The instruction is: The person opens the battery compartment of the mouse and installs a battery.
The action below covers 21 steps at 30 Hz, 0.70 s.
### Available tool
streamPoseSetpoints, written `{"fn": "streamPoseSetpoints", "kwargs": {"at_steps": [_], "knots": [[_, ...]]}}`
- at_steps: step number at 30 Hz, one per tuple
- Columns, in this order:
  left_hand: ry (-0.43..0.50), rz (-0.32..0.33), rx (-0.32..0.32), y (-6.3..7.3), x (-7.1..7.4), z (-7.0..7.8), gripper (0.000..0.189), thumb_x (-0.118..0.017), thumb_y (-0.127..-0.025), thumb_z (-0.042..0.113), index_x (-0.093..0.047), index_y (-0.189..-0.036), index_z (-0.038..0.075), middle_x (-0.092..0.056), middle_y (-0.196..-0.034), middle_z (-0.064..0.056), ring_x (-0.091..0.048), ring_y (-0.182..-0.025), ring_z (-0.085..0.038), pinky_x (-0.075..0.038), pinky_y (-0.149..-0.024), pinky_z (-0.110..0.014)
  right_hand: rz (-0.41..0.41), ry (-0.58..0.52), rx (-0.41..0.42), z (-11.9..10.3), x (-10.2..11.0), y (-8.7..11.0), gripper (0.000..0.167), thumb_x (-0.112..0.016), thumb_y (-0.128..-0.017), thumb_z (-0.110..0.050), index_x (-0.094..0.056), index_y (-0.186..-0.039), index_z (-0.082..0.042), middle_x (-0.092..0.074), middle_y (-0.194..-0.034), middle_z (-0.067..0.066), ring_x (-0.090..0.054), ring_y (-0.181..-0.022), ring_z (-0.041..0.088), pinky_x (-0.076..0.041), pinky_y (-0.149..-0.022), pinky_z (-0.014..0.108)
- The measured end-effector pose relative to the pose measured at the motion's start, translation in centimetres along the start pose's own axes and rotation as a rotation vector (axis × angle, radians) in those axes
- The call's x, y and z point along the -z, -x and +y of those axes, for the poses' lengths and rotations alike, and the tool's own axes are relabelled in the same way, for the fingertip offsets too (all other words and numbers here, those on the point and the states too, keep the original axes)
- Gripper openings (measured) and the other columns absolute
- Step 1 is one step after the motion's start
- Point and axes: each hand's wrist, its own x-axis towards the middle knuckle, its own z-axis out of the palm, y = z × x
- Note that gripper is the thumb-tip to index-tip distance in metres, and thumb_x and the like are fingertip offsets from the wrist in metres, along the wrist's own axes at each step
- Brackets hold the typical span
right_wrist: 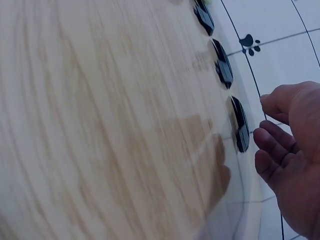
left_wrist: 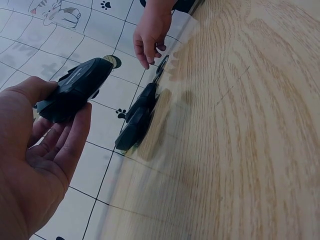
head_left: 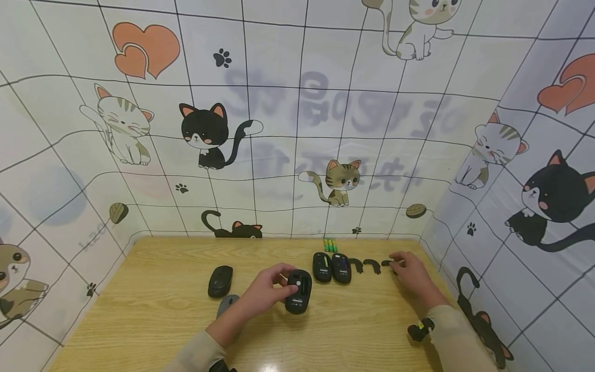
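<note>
Five computer mice (head_left: 298, 305) show in the head view: two at lower left, one at lower centre, two right of centre. Three loose green batteries (head_left: 330, 245) sit just above that last pair. Three curved black covers (head_left: 372, 262) line the lower right. There are two hands: one left hand (head_left: 267, 290), one right hand (head_left: 412, 272).

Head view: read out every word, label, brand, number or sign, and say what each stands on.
Nothing can be read for certain.
Mouse in the left hand: label print, too small.
Two upturned mice: label print, too small.
Green batteries: any print too small.
Backdrop: faint lettering, too blurred.
</note>
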Motion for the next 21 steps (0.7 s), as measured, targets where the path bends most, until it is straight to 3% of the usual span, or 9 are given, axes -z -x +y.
{"fn": "streamPoseSetpoints", "kwargs": {"at_steps": [11, 17, 21], "knots": [[0.004, 0.004, -0.006, 0.0, 0.0, 0.0, 0.04, -0.079, -0.104, 0.014, -0.068, -0.143, 0.008, -0.065, -0.122, -0.011, -0.067, -0.102, -0.025, -0.067, -0.075, -0.034, -0.006, -0.087, 0.033, -3.4, -1.6, -0.8, 0.03, -0.065, -0.113, -0.011, -0.067, -0.137, 0.006, -0.067, -0.122, 0.022, -0.068, -0.103, 0.033, -0.057, -0.077, 0.036], [0.0, 0.008, -0.006, 0.0, 0.0, -0.2, 0.04, -0.079, -0.104, 0.014, -0.068, -0.142, 0.009, -0.065, -0.121, -0.01, -0.067, -0.102, -0.024, -0.067, -0.075, -0.034, -0.009, -0.047, 0.066, -5.0, -2.8, -2.7, 0.029, -0.067, -0.111, -0.012, -0.069, -0.136, 0.004, -0.069, -0.118, 0.018, -0.067, -0.104, 0.032, -0.058, -0.074, 0.036], [-0.002, 0.006, -0.004, 0.0, 0.0, -0.3, 0.04, -0.079, -0.104, 0.014, -0.068, -0.142, 0.009, -0.065, -0.121, -0.01, -0.067, -0.102, -0.024, -0.067, -0.075, -0.034, -0.023, -0.002, 0.133, -6.2, -3.5, -4.0, 0.03, -0.069, -0.11, -0.01, -0.069, -0.136, 0.005, -0.071, -0.115, 0.018, -0.069, -0.103, 0.034, -0.06, -0.081, 0.044]]}}
